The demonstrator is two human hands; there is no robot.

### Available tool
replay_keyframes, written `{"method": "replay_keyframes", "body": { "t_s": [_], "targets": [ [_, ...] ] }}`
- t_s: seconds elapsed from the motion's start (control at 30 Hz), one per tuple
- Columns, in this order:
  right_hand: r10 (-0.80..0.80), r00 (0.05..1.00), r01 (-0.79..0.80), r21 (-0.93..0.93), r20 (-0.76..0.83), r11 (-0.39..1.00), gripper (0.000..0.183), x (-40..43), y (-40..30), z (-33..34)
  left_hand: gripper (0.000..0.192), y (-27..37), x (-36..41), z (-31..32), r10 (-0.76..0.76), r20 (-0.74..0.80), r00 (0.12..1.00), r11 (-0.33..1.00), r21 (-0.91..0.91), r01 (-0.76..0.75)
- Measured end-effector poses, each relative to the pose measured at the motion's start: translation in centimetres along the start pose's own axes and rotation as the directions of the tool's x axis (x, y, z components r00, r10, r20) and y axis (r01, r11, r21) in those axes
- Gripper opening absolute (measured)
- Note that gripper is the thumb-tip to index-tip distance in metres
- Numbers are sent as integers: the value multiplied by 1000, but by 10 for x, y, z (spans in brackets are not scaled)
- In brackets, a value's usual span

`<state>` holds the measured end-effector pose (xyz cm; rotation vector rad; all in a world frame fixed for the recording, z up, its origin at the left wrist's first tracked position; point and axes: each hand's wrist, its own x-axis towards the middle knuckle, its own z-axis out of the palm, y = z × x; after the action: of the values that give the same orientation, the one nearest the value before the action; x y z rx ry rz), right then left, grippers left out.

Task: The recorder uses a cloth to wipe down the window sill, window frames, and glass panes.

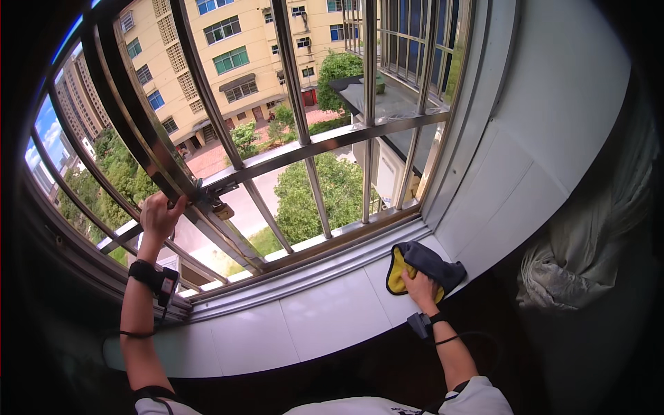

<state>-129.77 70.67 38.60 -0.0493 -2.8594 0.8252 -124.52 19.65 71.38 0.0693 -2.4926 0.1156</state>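
My left hand (160,213) grips an upright metal bar of the window grille (259,167), close to the latch. A brass padlock (223,211) hangs from that latch, just right of my fingers. Low on the right, my right hand (421,288) holds a grey and yellow cleaning cloth (430,264) against the white tiled windowsill (332,306). The cloth is bunched, its yellow side partly turned up and its grey side folded over. Part of my right hand's fingers is hidden in the yellow folds.
A metal window track (311,282) runs between sill and grille. The white window reveal (498,171) rises at the right, with a gathered pale curtain (560,270) beyond it. Outside are an air-conditioner unit (381,166), trees and a yellow building (233,52). Cables run along both my forearms.
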Motion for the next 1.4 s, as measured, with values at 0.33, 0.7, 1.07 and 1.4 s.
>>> {"method": "replay_keyframes", "body": {
  "t_s": [0.33,0.7,1.07,1.4],
  "targets": [
    [286,956,-286,-16,63,958,49,-18,-68,14,38,-18,-2,16,2,-110,994,1000,0,-2],
    [-149,815,-121,416,560,901,48,-10,-112,-12,31,-16,-4,2,24,-113,993,999,-43,-29],
    [-188,921,273,-223,340,936,91,-57,-106,23,21,-15,-6,-18,147,-118,982,938,-298,-176],
    [-309,876,324,23,371,946,87,-69,-113,7,12,-52,-67,-69,77,-454,888,992,-52,-113]
  ]
}}
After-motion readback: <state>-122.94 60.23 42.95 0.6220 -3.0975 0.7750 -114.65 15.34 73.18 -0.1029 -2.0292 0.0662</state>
